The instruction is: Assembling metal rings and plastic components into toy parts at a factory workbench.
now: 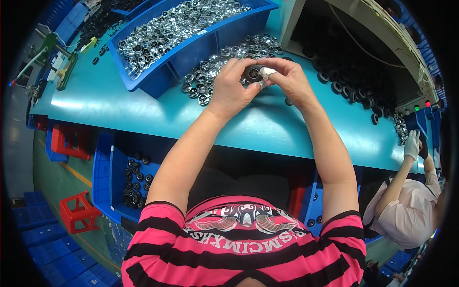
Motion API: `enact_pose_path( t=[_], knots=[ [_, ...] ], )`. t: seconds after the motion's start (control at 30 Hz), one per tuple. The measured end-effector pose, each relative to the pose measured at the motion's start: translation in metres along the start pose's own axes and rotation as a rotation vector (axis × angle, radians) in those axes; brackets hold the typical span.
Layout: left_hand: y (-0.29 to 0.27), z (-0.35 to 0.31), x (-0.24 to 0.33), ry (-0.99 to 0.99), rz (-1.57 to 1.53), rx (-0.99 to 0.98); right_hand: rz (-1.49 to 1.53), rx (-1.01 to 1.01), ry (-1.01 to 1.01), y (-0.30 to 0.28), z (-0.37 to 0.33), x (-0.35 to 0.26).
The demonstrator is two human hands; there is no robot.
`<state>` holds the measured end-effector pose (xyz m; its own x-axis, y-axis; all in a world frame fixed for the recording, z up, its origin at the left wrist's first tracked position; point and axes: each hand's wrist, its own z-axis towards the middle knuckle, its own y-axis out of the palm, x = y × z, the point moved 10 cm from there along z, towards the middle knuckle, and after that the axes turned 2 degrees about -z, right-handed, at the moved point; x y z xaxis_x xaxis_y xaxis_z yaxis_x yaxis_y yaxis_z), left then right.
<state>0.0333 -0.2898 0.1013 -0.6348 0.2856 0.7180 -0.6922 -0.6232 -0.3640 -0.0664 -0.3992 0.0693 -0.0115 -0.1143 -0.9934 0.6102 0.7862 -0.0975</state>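
Between my two hands, over the teal table, is a small toy wheel with a black tyre and a spoked hub face turned up. My left hand grips it from the left, fingers curled round its edge. From the other side my right hand closes on it with thumb and fingertips. White wrapping covers the thumb tips. Just beyond my hands lies a loose heap of shiny chrome wheel hubs. To the right, black rubber tyres are piled by a machine opening.
A long blue bin full of chrome hubs stands at the back left. The machine's pale housing rises at the right. Below the table edge, a blue crate holds finished wheels, near a red stool. A co-worker's gloved hand works far right.
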Motion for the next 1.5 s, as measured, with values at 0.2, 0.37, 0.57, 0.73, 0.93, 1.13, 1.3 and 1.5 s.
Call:
enact_pose_path(
  t=[0.2, 0.37, 0.57, 0.73, 0.93, 1.13, 1.3, 1.5],
  knots=[
    [0.005, -0.002, 0.001, 0.053, 0.067, -0.014, 0.008, 0.046, 0.059, 0.002, -0.005, 0.005],
    [0.010, -0.004, 0.002, 0.119, 0.161, -0.009, -0.029, 0.077, 0.043, 0.002, -0.004, 0.005],
    [0.004, -0.003, 0.001, 0.058, 0.056, -0.007, 0.121, 0.018, 0.048, -0.004, -0.003, 0.003],
    [0.001, -0.001, 0.005, 0.054, 0.024, 0.008, 0.138, 0.009, 0.051, -0.005, -0.002, 0.006],
    [-0.018, -0.004, 0.015, 0.059, 0.093, 0.061, -0.166, 0.362, -0.212, -0.061, 0.002, -0.008],
    [-0.156, -0.092, 0.034, 0.070, 0.451, 0.164, -0.655, 0.788, -0.179, -0.153, -0.026, -0.021],
    [-0.324, -0.264, -0.035, -0.475, 1.190, 0.070, -1.094, 0.792, -0.261, -0.144, -0.018, -0.023],
    [-0.329, -0.258, -0.033, -0.590, 0.841, 0.257, -1.534, 0.797, -0.169, -0.135, -0.004, 0.004]
  ],
)
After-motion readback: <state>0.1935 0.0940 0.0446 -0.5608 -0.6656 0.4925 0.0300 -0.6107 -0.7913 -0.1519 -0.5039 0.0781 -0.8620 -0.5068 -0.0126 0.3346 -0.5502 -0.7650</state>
